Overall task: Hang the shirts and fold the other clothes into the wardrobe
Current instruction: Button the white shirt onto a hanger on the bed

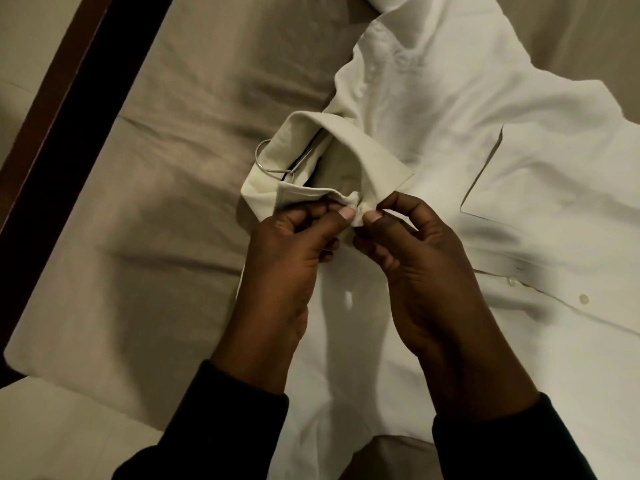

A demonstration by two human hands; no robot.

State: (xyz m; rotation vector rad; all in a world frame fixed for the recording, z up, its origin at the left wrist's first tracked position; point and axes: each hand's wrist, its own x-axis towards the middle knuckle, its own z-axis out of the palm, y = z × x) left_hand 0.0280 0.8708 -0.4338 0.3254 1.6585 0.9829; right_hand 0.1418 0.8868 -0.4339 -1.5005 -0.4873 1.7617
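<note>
My left hand (294, 233) and right hand (405, 237) pinch the collar (346, 161) at frame centre; the shirt (450, 150) seems light and limp, best held there.

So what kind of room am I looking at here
Most likely a bedroom. A white shirt is spread over a bed sheet with a dark wooden bed frame along its edge, and a metal hanger hook pokes from the collar that both hands pinch.
</note>
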